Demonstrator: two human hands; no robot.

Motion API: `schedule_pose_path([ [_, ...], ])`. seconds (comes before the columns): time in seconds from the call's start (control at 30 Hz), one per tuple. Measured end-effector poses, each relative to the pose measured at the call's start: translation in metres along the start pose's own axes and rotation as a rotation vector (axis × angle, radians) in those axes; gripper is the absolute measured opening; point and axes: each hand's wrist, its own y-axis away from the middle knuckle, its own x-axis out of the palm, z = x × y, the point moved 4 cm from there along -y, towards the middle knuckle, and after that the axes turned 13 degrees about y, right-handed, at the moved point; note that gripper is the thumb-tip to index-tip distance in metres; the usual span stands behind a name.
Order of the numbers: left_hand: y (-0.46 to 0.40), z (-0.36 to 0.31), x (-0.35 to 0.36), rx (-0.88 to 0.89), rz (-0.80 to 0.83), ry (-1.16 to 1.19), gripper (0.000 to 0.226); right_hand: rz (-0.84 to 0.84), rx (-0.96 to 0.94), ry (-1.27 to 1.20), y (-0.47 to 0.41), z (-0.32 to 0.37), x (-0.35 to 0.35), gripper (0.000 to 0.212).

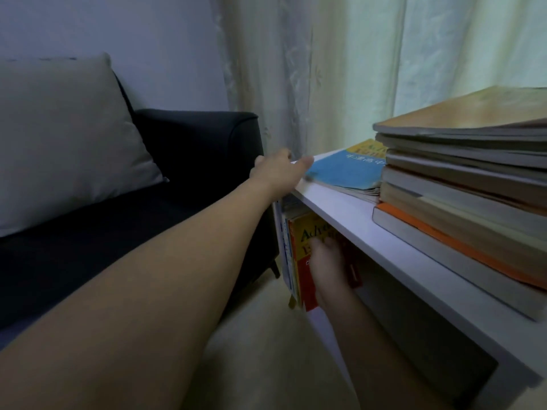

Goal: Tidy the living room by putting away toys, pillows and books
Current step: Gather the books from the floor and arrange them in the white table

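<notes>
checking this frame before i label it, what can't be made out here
Head view, the only one:
- Left hand: its fingertips lie past the shelf corner, out of sight.
- Right hand: fingers blurred against the red and yellow book, so the grip is unclear.
- That book's title: partly covered by the hand.
- Book stack: cut off by the right edge.
- Blue book: its far end sits under the stack.

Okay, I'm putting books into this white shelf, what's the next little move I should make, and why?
Probably push the red and yellow book fully upright into the shelf with your right hand. It already stands beside other books in the compartment, and its lower edge seems to stick out past the front. Your left hand rests on the shelf's end, steadying it.
</notes>
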Motion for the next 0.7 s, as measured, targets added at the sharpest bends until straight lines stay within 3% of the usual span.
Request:
schedule_pose_path([
  [0.1,-0.018,-0.006,0.021,-0.080,0.142,-0.265,0.084,0.037,0.034,0.021,-0.007,-0.007,-0.003,0.035],
  [0.2,-0.026,-0.022,0.029,-0.025,0.228,-0.424,0.066,-0.002,0.027,0.093,-0.014,-0.010,-0.009,0.028],
  [0.3,-0.029,-0.030,0.024,-0.118,0.238,-0.187,0.056,-0.019,0.026,0.053,-0.018,-0.011,-0.014,0.021],
  [0.37,-0.026,-0.031,0.022,-0.099,0.224,-0.169,0.046,-0.017,-0.008,0.086,-0.012,-0.010,-0.014,0.018],
  [0.43,-0.019,-0.028,0.018,-0.047,0.177,-0.078,0.035,-0.011,-0.027,0.061,-0.007,-0.012,-0.011,0.037],
  [0.53,-0.003,0.000,0.006,-0.027,0.088,0.263,0.003,0.065,-0.127,-0.089,0.012,-0.013,-0.006,0.059],
  [0.6,0.019,0.028,-0.003,-0.097,0.031,0.467,0.013,0.111,-0.204,-0.161,0.024,-0.014,-0.003,0.063],
  [0.7,0.062,0.063,-0.018,-0.155,-0.095,0.749,0.007,0.149,-0.342,-0.188,0.045,-0.007,0.007,0.073],
])
